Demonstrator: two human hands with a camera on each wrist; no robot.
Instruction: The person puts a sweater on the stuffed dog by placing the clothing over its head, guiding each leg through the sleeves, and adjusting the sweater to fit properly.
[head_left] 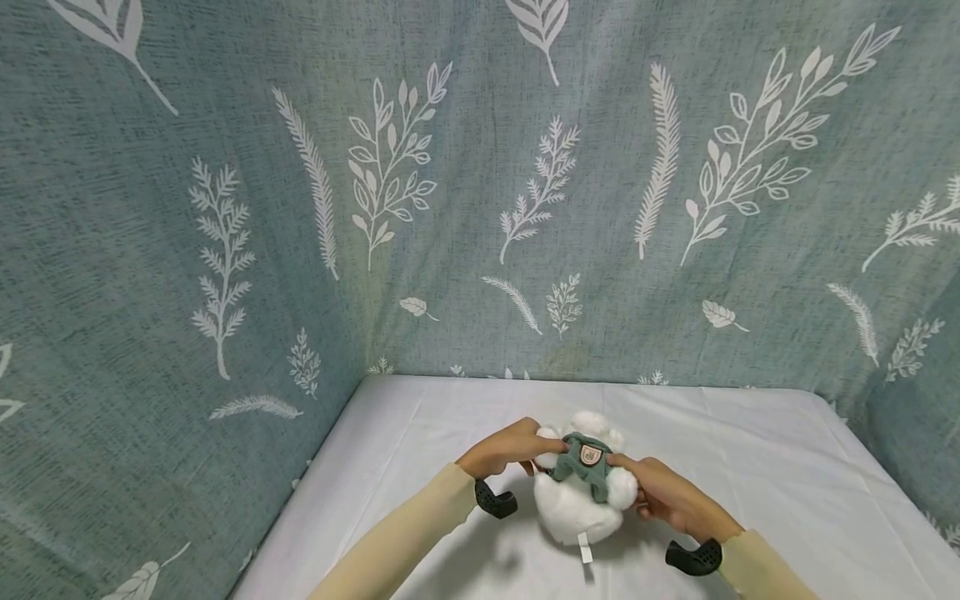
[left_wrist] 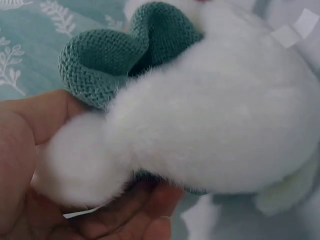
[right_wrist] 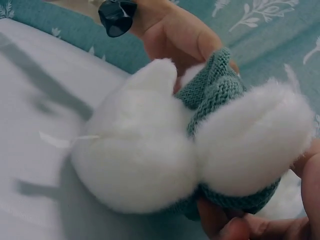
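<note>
A white plush toy [head_left: 579,504] lies on the white sheet [head_left: 750,467], wearing a green knitted garment [head_left: 585,462] with a small badge. My left hand [head_left: 504,450] grips the garment and a fluffy limb from the left; the left wrist view shows the knit [left_wrist: 107,60] bunched above my thumb and the plush toy [left_wrist: 215,130] filling the frame. On the toy's right side, my right hand [head_left: 663,493] holds the garment and another limb. In the right wrist view the plush toy [right_wrist: 145,150] shows a white tag, with the garment [right_wrist: 215,92] between two limbs.
Teal fabric with white leaf prints [head_left: 480,192] hangs behind and on both sides, enclosing the sheet. A black wrist mount [head_left: 495,502] sits under the left sleeve and another [head_left: 693,557] under the right.
</note>
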